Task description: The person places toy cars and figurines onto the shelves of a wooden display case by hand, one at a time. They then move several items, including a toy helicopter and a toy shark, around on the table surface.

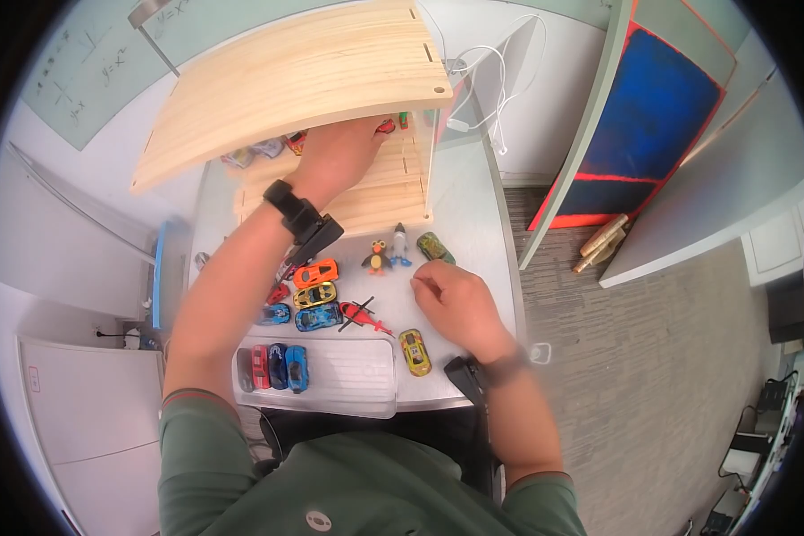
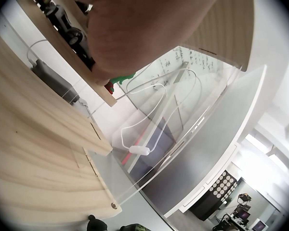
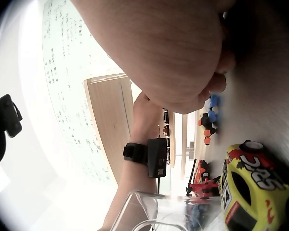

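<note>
My left hand [image 1: 338, 156] reaches under the top board of the wooden shelf [image 1: 304, 67], among toy cars on the tier below. A small red car [image 1: 385, 127] shows just beyond the hand, and a red-and-orange car [image 1: 296, 141] on its other side. My left fingertips are hidden, so I cannot tell whether they grip anything. On the table, my right hand [image 1: 460, 304] rests with loosely curled fingers and nothing showing in them. Beside it lie a green camouflage car [image 1: 434, 247] and a yellow car [image 1: 414, 352]. A penguin figure [image 1: 377, 257] and a toy rocket [image 1: 400, 243] stand before the shelf.
A clear plastic tray [image 1: 357, 375] at the near edge holds several cars. Between tray and shelf sit an orange car [image 1: 316, 272], a gold car [image 1: 315, 295], a blue car [image 1: 319, 316] and a red helicopter [image 1: 364, 316]. White cables [image 1: 500, 80] hang behind the shelf.
</note>
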`<state>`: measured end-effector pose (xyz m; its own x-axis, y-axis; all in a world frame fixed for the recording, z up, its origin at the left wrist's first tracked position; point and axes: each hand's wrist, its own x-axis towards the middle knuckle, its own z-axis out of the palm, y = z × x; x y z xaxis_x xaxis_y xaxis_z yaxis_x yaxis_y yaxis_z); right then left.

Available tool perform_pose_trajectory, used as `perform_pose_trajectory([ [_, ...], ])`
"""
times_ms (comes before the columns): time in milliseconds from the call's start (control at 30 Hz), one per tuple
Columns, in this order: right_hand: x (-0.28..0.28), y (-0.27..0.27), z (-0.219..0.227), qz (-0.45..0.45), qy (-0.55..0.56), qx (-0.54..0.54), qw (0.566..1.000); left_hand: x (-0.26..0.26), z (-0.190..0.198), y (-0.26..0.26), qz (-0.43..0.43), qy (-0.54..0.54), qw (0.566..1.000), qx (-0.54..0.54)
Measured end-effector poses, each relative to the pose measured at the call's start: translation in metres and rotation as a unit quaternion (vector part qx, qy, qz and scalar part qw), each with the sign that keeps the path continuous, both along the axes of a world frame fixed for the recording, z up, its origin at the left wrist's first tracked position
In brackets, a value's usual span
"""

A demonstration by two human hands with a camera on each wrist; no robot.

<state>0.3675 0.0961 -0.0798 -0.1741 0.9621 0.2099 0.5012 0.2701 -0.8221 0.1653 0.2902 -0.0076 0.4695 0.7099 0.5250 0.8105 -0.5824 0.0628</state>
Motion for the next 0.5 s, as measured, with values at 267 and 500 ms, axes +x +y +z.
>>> perform_pose_trajectory([
  [267,0.0000,-0.0002,0.0004,-0.001,0.002,-0.003,1.000,0.0003,0.0021,-0.0004,0.004,0.009,1.000,-0.014],
  [500,0.0000,-0.0002,0.0014,-0.001,0.000,-0.001,1.000,0.0007,0.0034,-0.0025,0.001,0.007,1.000,-0.005],
])
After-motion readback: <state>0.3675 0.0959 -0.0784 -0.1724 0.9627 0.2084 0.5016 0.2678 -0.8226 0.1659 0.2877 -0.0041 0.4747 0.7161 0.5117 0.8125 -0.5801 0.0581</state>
